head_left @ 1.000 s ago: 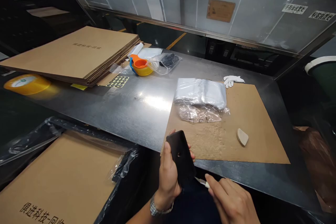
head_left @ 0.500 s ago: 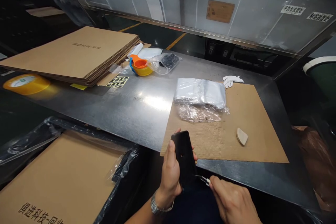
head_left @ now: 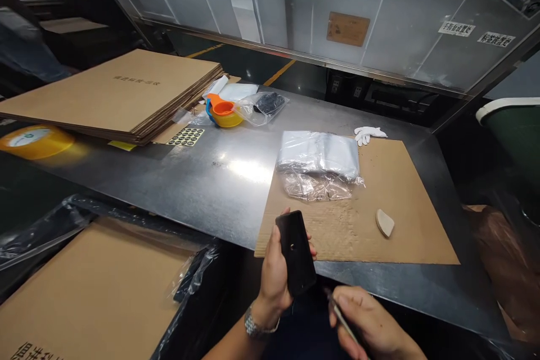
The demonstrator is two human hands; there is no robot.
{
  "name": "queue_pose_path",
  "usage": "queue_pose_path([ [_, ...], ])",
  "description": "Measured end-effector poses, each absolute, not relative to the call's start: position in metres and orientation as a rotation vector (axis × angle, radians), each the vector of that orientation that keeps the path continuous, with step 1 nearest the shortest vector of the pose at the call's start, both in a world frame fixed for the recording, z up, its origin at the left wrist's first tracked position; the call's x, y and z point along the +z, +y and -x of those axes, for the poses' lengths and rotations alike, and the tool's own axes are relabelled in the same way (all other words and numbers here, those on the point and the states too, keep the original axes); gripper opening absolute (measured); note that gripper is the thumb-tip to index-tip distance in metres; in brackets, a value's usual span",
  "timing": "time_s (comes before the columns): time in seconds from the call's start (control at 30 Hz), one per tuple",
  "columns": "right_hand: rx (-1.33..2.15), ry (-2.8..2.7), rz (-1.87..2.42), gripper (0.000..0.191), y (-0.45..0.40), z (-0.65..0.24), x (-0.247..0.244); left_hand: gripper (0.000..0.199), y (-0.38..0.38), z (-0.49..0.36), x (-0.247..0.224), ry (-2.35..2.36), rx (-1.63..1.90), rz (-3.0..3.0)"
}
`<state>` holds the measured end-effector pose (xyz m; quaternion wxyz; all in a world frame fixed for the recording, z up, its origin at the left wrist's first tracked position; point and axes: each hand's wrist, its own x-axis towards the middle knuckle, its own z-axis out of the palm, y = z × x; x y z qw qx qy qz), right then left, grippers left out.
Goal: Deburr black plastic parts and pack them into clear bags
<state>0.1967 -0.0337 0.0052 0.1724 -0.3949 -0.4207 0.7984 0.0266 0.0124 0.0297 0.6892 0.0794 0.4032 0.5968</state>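
My left hand (head_left: 274, 270) is wrapped round a flat black phone-shaped case (head_left: 296, 273), holding it tilted in front of the table edge. A small hole shows near the case's middle. To the right of its lower end, my right hand (head_left: 365, 315) grips a slim pen-like tool (head_left: 346, 323), blurred by motion and apart from the case; its exact kind cannot be made out. Beyond my hands, a brown cardboard sheet (head_left: 405, 191) bears a pack of clear plastic bags (head_left: 318, 152) and a small beige wedge-shaped block (head_left: 385, 223).
A white glove (head_left: 369, 134) lies at the sheet's far edge. Flat cartons (head_left: 126, 93) are stacked on the left of the metal table (head_left: 211, 180), with yellow tape (head_left: 36, 143), a tape dispenser (head_left: 225, 117) and a bagged black item (head_left: 270, 103) around them. A lined carton (head_left: 93, 287) stands lower left.
The tool's tip has come away from the case's lower right edge, and my right hand has turned, showing more of the handle. My left hand still holds the case. The view has shifted slightly.
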Motion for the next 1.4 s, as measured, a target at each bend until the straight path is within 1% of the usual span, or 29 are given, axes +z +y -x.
queue_pose_path([
  [0.03, 2.094, -1.317, 1.234, 0.051, -0.028, -0.202, 0.005, 0.045, 0.014, -0.025, 0.027, 0.897, 1.290, -0.125],
  [0.1, 1.555, -1.646, 1.526, 0.048, -0.013, -0.214, 0.001, 0.041, 0.017, -0.023, 0.023, 0.892, 1.167, -0.028],
  [0.17, 0.992, -1.844, 1.757, 0.041, 0.005, -0.228, -0.008, 0.047, 0.018, -0.023, 0.018, 0.892, 1.029, 0.056],
  [0.2, 0.794, -1.867, 1.829, 0.038, 0.014, -0.234, -0.014, 0.051, 0.018, -0.023, 0.017, 0.893, 0.974, 0.085],
  [0.3, 0.450, -1.850, 1.912, 0.033, 0.036, -0.246, -0.033, 0.057, 0.016, -0.024, 0.015, 0.893, 0.891, 0.116],
  [0.4, 0.243, -1.888, 1.854, 0.032, 0.043, -0.245, -0.039, 0.058, 0.013, -0.024, 0.012, 0.879, 0.855, 0.113],
  [0.5, 0.231, -1.989, 1.689, 0.027, 0.030, -0.229, -0.023, 0.056, 0.010, -0.025, 0.008, 0.854, 0.823, 0.115],
  [0.57, 0.364, -2.096, 1.493, 0.021, 0.014, -0.212, -0.002, 0.058, 0.008, -0.027, 0.007, 0.818, 0.785, 0.138],
  [0.63, 0.571, -2.189, 1.229, 0.016, -0.003, -0.193, 0.019, 0.059, 0.006, -0.030, 0.008, 0.762, 0.747, 0.180],
  [0.67, 0.612, -2.218, 1.137, 0.016, -0.009, -0.184, 0.027, 0.056, 0.005, -0.033, 0.010, 0.735, 0.746, 0.209],
  [0.73, 0.621, -2.252, 1.035, 0.024, -0.018, -0.170, 0.037, 0.048, 0.003, -0.038, 0.013, 0.694, 0.767, 0.249],
  [0.83, 0.580, -2.277, 1.014, 0.037, -0.023, -0.161, 0.038, 0.038, -0.001, -0.043, 0.016, 0.687, 0.797, 0.242],
  [0.9, 0.576, -2.284, 1.015, 0.041, -0.023, -0.161, 0.035, 0.034, -0.004, -0.044, 0.017, 0.718, 0.813, 0.210],
  [0.97, 0.581, -2.275, 1.027, 0.040, -0.022, -0.164, 0.033, 0.030, -0.007, -0.045, 0.017, 0.760, 0.850, 0.185],
  [1.03, 0.585, -2.261, 1.083, 0.033, -0.019, -0.168, 0.032, 0.027, -0.011, -0.045, 0.018, 0.798, 0.892, 0.159],
  [1.1, 0.595, -2.250, 1.162, 0.024, -0.015, -0.173, 0.031, 0.030, -0.014, -0.046, 0.020, 0.846, 0.871, 0.109],
  [1.13, 0.606, -2.244, 1.195, 0.024, -0.012, -0.176, 0.030, 0.035, -0.016, -0.047, 0.021, 0.876, 0.826, 0.074],
  [1.23, 0.632, -2.214, 1.227, 0.044, -0.003, -0.184, 0.028, 0.047, -0.020, -0.048, 0.024, 0.962, 0.644, -0.023],
  [1.27, 0.647, -2.202, 1.226, 0.046, -0.001, -0.186, 0.028, 0.049, -0.022, -0.048, 0.025, 0.974, 0.606, -0.043],
  [1.3, 0.669, -2.188, 1.222, 0.043, 0.002, -0.188, 0.028, 0.049, -0.023, -0.048, 0.026, 0.976, 0.590, -0.051],
  [1.4, 0.775, -2.113, 1.184, 0.024, 0.008, -0.191, 0.032, 0.045, -0.026, -0.049, 0.026, 0.949, 0.595, -0.053],
])
